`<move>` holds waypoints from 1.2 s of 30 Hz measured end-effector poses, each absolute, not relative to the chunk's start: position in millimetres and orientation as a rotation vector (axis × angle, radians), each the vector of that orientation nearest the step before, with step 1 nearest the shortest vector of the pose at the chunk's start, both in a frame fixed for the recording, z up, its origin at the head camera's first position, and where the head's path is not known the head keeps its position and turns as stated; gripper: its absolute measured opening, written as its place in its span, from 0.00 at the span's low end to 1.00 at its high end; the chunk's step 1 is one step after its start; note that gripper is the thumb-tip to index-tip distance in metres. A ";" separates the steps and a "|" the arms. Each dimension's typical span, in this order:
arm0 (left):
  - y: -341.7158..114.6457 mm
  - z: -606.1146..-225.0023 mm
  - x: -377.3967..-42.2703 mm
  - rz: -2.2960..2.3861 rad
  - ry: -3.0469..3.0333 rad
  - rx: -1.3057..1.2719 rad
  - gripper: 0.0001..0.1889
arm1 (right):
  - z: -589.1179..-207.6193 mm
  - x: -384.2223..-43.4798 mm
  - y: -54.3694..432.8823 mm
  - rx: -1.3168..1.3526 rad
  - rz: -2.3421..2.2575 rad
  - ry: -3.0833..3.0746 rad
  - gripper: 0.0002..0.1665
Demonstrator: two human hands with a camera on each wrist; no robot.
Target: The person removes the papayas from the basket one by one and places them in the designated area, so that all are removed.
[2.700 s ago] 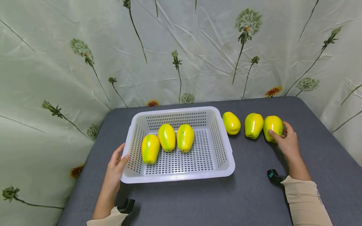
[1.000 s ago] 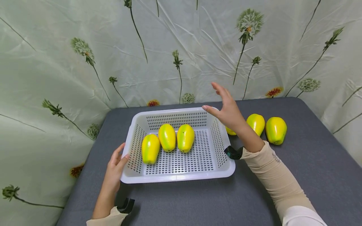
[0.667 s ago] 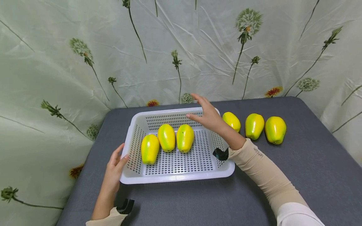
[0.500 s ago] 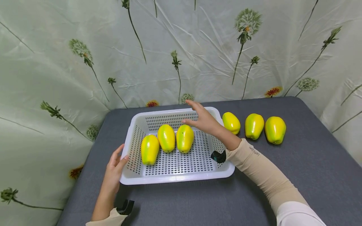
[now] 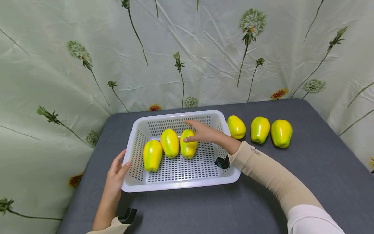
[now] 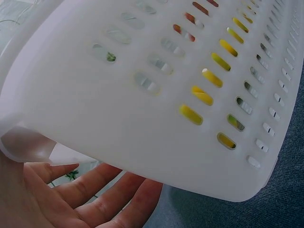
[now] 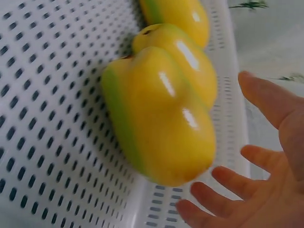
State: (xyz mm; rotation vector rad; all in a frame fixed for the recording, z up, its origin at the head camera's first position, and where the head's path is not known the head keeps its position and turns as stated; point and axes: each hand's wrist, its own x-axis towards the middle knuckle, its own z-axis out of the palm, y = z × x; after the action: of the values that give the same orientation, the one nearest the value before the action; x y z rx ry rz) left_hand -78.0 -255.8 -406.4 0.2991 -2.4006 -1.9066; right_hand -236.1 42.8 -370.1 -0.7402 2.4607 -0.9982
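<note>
A white perforated plastic basket [image 5: 181, 185] holds three yellow-green papayas: a left one [image 5: 153, 156], a middle one [image 5: 169, 143] and a right one [image 5: 188, 148]. My left hand [image 5: 115, 178] grips the basket's left end, thumb over the rim and fingers along the outside. Over the right papaya reaches my right hand [image 5: 201, 132], fingers and thumb spread. In the right wrist view, a gap shows between its fingers and the nearest papaya [image 7: 161, 118]. Through the slots in the left wrist view, yellow fruit shows behind the basket wall [image 6: 104, 104].
Right of the basket, three more papayas stand in a row on the grey cloth-covered table [image 5: 187, 211]: one near the rim [image 5: 236, 127], one in the middle [image 5: 260, 130] and one farthest right [image 5: 281, 133]. A flower-patterned curtain [image 5: 216, 65] hangs behind.
My right hand has left the farthest-right papaya on the table, moved left over the basket and lowered toward the right papaya inside. My left hand has stayed on the basket's rim.
</note>
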 end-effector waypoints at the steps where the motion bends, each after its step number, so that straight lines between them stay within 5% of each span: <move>1: -255.8 -406.5 -78.1 -1.906 -2.399 0.298 0.27 | -372.0 -235.9 41.6 -0.745 -0.965 2.462 0.45; 36: -254.8 -406.5 -78.1 -1.879 -2.414 0.334 0.27 | -368.8 -233.6 43.2 -0.656 -1.098 2.403 0.40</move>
State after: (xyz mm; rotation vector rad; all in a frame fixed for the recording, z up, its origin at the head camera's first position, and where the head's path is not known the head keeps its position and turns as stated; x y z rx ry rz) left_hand -78.1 -254.8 -406.5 0.3340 -2.4139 -1.8792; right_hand -233.6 43.2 -368.8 -0.6564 2.4030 -1.0977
